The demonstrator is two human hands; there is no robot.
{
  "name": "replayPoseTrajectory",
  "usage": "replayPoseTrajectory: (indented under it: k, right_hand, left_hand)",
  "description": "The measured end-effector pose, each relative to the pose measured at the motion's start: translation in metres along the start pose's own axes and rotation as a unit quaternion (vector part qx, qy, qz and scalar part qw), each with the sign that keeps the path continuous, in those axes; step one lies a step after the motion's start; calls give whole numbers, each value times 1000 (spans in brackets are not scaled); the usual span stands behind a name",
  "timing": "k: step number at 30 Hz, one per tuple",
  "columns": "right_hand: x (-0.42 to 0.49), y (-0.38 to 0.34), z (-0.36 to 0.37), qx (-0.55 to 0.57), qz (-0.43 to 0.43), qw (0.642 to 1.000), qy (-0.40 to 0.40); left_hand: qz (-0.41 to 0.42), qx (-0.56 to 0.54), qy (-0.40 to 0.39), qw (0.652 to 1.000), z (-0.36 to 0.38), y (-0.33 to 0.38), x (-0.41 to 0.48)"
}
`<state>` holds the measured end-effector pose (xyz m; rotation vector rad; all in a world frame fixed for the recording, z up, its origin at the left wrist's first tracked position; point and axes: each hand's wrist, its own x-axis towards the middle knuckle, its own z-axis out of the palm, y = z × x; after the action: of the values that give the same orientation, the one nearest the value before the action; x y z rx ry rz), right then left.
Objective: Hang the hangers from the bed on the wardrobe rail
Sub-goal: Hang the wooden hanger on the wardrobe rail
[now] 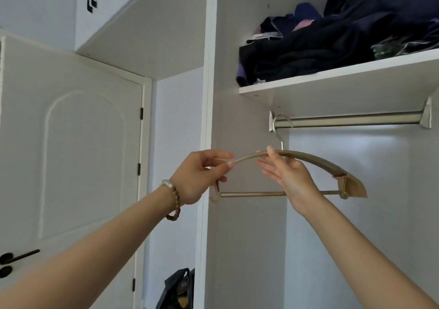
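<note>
Overhead, dark clothes (pixel 332 54), perhaps jackets, load the shelf (pixel 337 80) above the rail (pixel 356 120).

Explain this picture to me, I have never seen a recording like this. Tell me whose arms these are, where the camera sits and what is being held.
There is no machine here. A person wears a wide-angle camera on the head, so you look forward along their own two arms into a wardrobe. The left hand, with a bead bracelet on its wrist, pinches the left end of a tan hanger. The right hand touches the hanger's top near the neck with straight fingers. The hanger's metal hook is looped over the rail at its left end. Above the rail, a white shelf holds a pile of dark clothes. A white door stands to the left.
</note>
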<state>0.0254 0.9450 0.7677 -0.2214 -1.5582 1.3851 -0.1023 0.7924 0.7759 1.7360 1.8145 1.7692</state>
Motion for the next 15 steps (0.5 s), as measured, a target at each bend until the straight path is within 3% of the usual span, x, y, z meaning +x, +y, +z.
replayPoseTrajectory:
  k: [6, 10, 15]
  right_hand:
    - [86, 21, -58, -57, 7, 998, 30]
    - [135, 34, -80, -112, 42, 993, 10]
    - [190, 46, -97, -116, 24, 993, -3]
  left_hand:
    - [21, 4, 50, 999, 73, -23, 82]
    - [13, 21, 88, 996, 113, -36, 132]
    - [7, 72, 120, 990, 137, -50, 186]
